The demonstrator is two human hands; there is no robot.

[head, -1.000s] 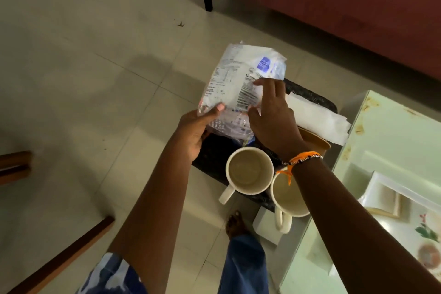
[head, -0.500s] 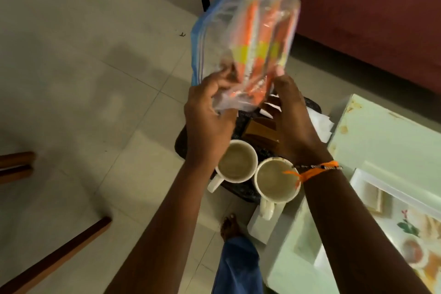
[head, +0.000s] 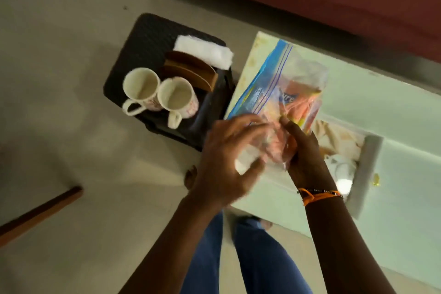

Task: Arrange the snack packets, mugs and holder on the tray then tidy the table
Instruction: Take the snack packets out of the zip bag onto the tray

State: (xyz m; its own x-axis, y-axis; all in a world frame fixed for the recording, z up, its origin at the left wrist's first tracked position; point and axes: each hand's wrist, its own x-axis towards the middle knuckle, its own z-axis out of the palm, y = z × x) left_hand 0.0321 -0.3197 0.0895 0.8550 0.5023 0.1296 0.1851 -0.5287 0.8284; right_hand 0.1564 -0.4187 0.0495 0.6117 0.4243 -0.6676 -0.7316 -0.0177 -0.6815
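The zip bag of snack packets [head: 284,93] sits right of centre in the frame, held above the near edge of the pale green table [head: 372,112], its blue seal strip slanting up toward the top of the picture. Orange and yellow packets show through the clear plastic. Half a second ago the bag was lifted upright over the tray; a second ago it lay flat over the tray with its printed white side up. It has now swung to the right, away from the tray and over the table.

Both hands are on its lower end. The left hand [head: 229,162] is blurred, fingers curled together around the bunched plastic and something white. The right hand [head: 303,153] pinches the bag with fingers closed on it, an orange thread band at the wrist.

To the left, the dark tray [head: 143,38] carries two cream mugs [head: 140,86] side by side, handles toward the bottom of the frame, with the brown wooden holder [head: 191,71] just behind them and a white napkin [head: 205,51] beyond that.

I judge that the bag is being straightened or squeezed flat before it goes on the tray, so the packets are the one item left to place.
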